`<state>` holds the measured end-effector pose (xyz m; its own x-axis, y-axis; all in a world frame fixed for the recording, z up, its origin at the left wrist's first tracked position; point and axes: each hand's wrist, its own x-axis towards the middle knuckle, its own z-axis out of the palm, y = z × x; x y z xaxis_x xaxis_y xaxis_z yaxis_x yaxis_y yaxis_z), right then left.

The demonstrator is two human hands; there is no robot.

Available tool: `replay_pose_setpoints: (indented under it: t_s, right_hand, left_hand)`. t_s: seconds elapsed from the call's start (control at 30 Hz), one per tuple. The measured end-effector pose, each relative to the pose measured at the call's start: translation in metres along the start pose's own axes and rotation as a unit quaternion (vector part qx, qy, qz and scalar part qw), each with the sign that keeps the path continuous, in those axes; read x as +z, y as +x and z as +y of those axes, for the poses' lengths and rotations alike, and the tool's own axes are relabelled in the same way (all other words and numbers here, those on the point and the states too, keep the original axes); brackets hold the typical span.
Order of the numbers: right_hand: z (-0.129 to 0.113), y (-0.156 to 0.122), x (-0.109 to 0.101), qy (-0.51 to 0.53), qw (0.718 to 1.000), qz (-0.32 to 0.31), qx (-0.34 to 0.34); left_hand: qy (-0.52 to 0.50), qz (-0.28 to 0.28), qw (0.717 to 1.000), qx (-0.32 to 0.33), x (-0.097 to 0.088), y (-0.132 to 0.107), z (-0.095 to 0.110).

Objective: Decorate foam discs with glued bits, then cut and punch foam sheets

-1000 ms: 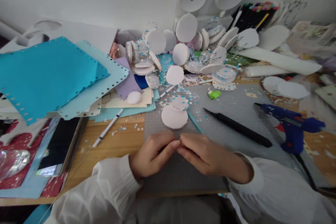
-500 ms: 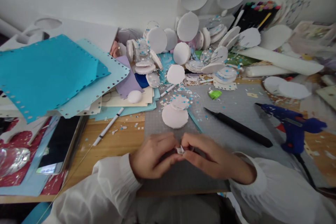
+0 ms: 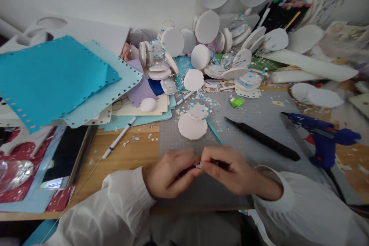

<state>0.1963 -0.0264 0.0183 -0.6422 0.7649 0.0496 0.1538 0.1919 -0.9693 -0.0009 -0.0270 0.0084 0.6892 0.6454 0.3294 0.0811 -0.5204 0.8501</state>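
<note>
My left hand [image 3: 170, 173] and my right hand [image 3: 230, 169] meet fingertip to fingertip over the grey cutting mat [image 3: 259, 130], near the desk's front edge. Both are closed in a pinch on a tiny whitish piece [image 3: 198, 165] between them; what it is I cannot make out. Just beyond the hands lie two stacked white foam discs [image 3: 192, 125], the upper one sprinkled with blue confetti. White sleeves cover both my forearms.
A black pen-like tool [image 3: 262, 139] and a blue glue gun [image 3: 323, 136] lie on the mat to the right. Blue paper sheets [image 3: 54, 80] cover the left, over a phone [image 3: 62, 161]. Many white foam discs [image 3: 201, 46] pile at the back. A white marker [image 3: 118, 137] lies on the wood.
The hands stayed together over the mat; the fingers shifted and a small whitish piece came into view between the fingertips. The view drifted slightly.
</note>
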Motion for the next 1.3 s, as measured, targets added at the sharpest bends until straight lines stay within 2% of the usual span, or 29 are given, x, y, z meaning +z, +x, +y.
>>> replay_pose_setpoints:
  t_s: [0.17,0.43,0.57,0.7,0.9,1.1,1.2,1.3]
  right_hand:
    - [-0.0035,0.0014,0.0029,0.060,0.998,0.013,0.004]
    - [-0.0034,-0.0010,0.0051,0.178,0.984,-0.002,0.022]
    - [-0.0028,-0.0006,0.0042,0.118,0.993,0.018,0.003]
    - [-0.0009,0.0005,0.0038,0.054,0.998,0.030,-0.020]
    - [-0.0024,-0.0005,0.0028,0.101,0.995,0.006,-0.021]
    - [0.0049,-0.0052,0.0053,0.147,0.989,0.031,-0.008]
    - [0.0042,-0.0039,0.0038,0.061,0.996,0.052,-0.027]
    - [0.0003,-0.0006,-0.0009,-0.021,0.998,0.049,-0.045]
  left_hand:
    - [-0.059,0.020,0.998,-0.015,0.0057,0.0002,0.0037]
    - [-0.162,0.030,0.985,-0.052,0.0085,0.0002,0.0093]
    - [-0.193,0.023,0.977,-0.090,0.0055,0.0010,0.0092]
    - [-0.172,0.032,0.978,-0.115,0.0051,0.0014,0.0068]
    - [-0.237,0.037,0.964,-0.115,0.0074,0.0029,0.0092]
    - [-0.295,0.046,0.944,-0.137,0.0075,0.0027,0.0092]
    - [-0.251,0.054,0.958,-0.126,0.0038,0.0033,0.0092]
    - [-0.173,0.050,0.981,-0.072,0.0000,0.0043,0.0083]
